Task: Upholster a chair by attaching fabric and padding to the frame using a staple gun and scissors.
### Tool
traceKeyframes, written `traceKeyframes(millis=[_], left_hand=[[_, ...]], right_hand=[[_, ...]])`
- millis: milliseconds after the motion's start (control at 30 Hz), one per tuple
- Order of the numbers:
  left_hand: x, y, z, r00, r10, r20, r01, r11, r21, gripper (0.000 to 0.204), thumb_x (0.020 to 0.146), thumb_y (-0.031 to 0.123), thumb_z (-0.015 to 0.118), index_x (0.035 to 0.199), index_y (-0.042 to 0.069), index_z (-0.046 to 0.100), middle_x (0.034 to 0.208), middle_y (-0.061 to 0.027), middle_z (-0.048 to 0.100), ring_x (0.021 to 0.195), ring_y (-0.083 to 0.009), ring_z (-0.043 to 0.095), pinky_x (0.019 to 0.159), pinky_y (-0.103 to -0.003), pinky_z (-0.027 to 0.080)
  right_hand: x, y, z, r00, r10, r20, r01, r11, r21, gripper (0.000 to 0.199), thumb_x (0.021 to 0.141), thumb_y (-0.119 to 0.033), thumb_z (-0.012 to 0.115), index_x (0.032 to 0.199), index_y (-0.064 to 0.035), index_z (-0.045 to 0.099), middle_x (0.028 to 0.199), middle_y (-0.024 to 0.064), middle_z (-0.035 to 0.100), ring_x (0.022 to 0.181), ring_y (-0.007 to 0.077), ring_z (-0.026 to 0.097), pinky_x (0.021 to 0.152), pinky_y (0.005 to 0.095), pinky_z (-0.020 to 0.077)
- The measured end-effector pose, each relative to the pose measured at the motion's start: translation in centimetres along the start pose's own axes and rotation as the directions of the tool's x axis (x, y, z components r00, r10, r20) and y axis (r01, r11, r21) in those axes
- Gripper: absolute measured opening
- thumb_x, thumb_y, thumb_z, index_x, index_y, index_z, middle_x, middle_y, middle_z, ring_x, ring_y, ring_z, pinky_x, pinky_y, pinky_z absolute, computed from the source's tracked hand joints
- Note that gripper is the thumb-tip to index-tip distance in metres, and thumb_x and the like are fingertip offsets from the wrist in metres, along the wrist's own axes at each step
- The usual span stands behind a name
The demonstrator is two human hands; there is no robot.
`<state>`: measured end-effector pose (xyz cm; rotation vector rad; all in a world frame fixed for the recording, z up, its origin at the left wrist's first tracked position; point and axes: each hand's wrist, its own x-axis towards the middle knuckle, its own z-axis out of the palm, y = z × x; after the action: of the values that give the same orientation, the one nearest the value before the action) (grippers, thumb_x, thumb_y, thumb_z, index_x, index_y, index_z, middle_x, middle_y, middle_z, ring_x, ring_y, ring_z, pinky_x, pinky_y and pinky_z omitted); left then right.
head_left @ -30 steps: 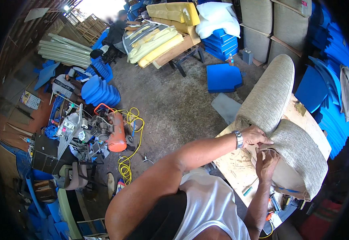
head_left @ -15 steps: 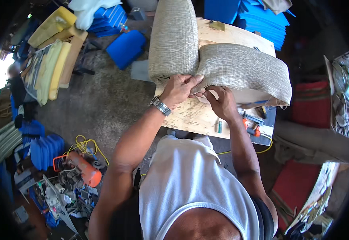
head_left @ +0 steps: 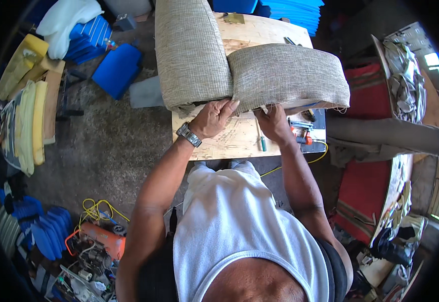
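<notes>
At the upper centre of the frame an upholstered seat piece [head_left: 249, 65], covered in beige woven cloth, lies on a plywood table [head_left: 239, 138]; it is an L of two padded parts, one running up toward the top edge, the other stretching right. The left hand [head_left: 213, 117] sits just below the inner corner of the L, fingers spread and pressed flat against the cloth's lower edge where it folds under; it pinches nothing that shows, more a push than a clasp. The right hand [head_left: 274, 123] is just right of it, under the lower edge of the right-hand pad, fingers curled up at the cloth hem; whether they have hold of the hem I cannot tell. So the seat lies directly above both hands, touching them. A wristwatch [head_left: 188, 135] is on the left wrist; a green-handled screwdriver [head_left: 261, 136] lies on the table between the hands; an orange tool [head_left: 302, 135] rests right of the right hand; blue foam pads [head_left: 116, 68] lie at upper left on the floor.
</notes>
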<state>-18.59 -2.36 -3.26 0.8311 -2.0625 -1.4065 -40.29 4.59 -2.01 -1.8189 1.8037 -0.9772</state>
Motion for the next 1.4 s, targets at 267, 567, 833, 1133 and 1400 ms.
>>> traceKeyframes(millis=[267,567,833,1133,1400], left_hand=[[1.1,-1.5,-1.2,0.957,0.138,0.255,-0.085,0.975,-0.207,0.035,0.106,0.028,0.047,0.101,-0.001,0.065,0.088,-0.0128,0.071,0.084,-0.0206,0.067,0.078,-0.036,0.05],[0.6,-0.1,-1.4,0.919,-0.037,0.392,0.176,0.929,-0.326,0.029,0.103,0.019,0.043,0.093,-0.001,0.061,0.076,-0.0092,0.064,0.063,-0.0151,0.064,0.056,-0.029,0.054],[1.4,9.0,-8.1,0.916,0.141,0.376,-0.32,0.821,0.473,0.037,0.083,0.022,0.07,0.114,0.005,0.061,0.114,-0.0168,0.064,0.105,-0.0323,0.063,0.088,-0.043,0.05],[3.1,2.0,-5.7,0.81,0.482,0.333,-0.5,0.274,0.821,0.074,0.087,0.018,0.056,0.155,0.01,0.027,0.162,-0.0128,0.025,0.146,-0.0276,0.032,0.119,-0.045,0.026],[5.3,3.7,-4.2,0.935,0.353,-0.007,-0.139,0.385,0.912,0.078,0.08,0.03,0.065,0.146,-0.001,0.038,0.155,-0.0192,0.035,0.145,-0.0352,0.03,0.115,-0.052,0.027]], right_hand=[[-0.3,-0.3,4.6,0.953,0.264,0.146,-0.281,0.597,0.751,0.052,0.096,-0.05,0.061,0.078,-0.0013,0.068,0.067,0.0017,0.059,0.061,0.0091,0.052,0.053,0.0261,0.0384],[0.2,-8.0,4.1,0.862,0.493,0.113,-0.391,0.508,0.767,0.032,0.094,-0.029,0.07,0.08,-0.0002,0.067,0.062,0.0048,0.06,0.054,0.0124,0.055,0.049,0.0297,0.0423],[-0.3,-4.0,7.8,0.882,0.465,0.075,-0.394,0.642,0.658,0.048,0.1,-0.045,0.057,0.083,-0.0017,0.067,0.066,0.0021,0.06,0.064,0.0122,0.057,0.062,0.0296,0.0473],[-0.2,-3.9,10.5,0.953,0.3,-0.034,-0.145,0.553,0.821,0.05,0.104,-0.045,0.047,0.078,-0.0039,0.058,0.059,0.0037,0.051,0.051,0.0127,0.049,0.05,0.0287,0.0429],[0.6,-4.6,9.5,0.93,0.361,-0.071,-0.119,0.476,0.871,0.043,0.103,-0.04,0.055,0.076,-0.0064,0.06,0.062,-0.0009,0.052,0.055,0.0095,0.048,0.052,0.026,0.0403]])
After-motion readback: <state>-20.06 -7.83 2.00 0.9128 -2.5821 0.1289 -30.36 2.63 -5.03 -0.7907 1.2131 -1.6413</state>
